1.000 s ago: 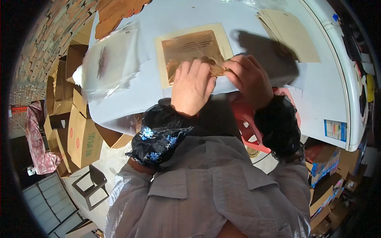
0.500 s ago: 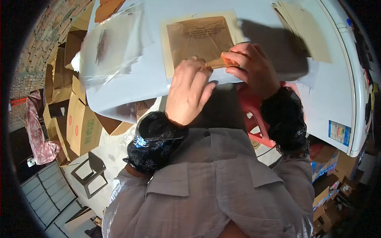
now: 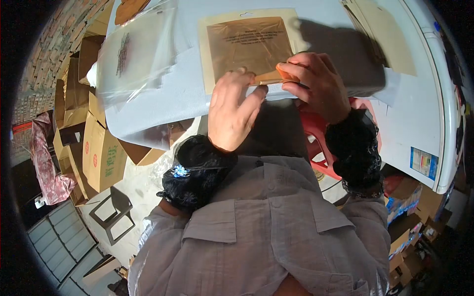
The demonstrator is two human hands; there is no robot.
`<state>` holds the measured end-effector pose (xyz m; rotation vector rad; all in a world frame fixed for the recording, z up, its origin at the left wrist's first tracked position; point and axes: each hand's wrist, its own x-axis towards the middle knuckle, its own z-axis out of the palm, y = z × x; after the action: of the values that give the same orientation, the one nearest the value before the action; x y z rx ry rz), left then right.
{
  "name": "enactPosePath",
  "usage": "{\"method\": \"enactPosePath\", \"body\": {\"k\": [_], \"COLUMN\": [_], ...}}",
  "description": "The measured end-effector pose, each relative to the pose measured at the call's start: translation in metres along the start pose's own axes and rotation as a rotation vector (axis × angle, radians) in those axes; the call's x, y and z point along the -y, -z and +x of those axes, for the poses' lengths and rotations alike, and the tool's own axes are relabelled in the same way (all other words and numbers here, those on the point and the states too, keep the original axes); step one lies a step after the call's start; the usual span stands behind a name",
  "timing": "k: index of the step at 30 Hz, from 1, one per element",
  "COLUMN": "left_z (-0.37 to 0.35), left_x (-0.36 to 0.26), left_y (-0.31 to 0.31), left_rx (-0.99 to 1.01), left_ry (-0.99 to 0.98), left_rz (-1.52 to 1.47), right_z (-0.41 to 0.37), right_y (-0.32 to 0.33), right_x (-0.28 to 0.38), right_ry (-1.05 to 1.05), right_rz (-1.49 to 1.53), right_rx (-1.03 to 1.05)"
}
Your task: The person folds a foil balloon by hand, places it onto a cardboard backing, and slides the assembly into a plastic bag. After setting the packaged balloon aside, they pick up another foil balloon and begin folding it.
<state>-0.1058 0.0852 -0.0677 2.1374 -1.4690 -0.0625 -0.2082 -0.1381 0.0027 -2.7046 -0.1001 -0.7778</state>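
Observation:
A clear plastic bag (image 3: 249,47) printed with dark warning text lies flat over a brown sheet, on top of a cream card (image 3: 207,59) with a hang hole at its far edge. At the bag's near edge, my left hand (image 3: 231,108) has its fingertips bent over the edge and closed on it. My right hand (image 3: 318,86) pinches an orange-brown folded piece (image 3: 286,73) at the near right corner between thumb and fingers. A narrow strip of the same colour stretches between both hands. The right palm is turned inward, so its inner side is hidden.
Clear printed bags (image 3: 136,56) are stacked at the left of the white-covered table (image 3: 185,79), with brown pieces (image 3: 129,11) behind them. Cream cards (image 3: 390,44) are piled at the right. Cardboard boxes (image 3: 106,158) and a red stool (image 3: 316,140) stand below.
The left fingers have shifted slightly along the near edge and spread a little. The right hand keeps its pinch on the orange-brown piece, and the bag looks smoother.

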Motion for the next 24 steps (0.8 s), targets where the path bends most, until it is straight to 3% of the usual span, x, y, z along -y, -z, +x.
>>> {"method": "enactPosePath", "body": {"k": [24], "left_z": [-0.01], "left_x": [0.004], "left_y": [-0.029], "left_rx": [0.045], "left_ry": [0.011], "left_rz": [0.058], "right_z": [-0.001], "right_y": [0.001], "right_x": [0.0], "right_ry": [0.029], "right_rz": [-0.008], "right_rx": [-0.019]}}
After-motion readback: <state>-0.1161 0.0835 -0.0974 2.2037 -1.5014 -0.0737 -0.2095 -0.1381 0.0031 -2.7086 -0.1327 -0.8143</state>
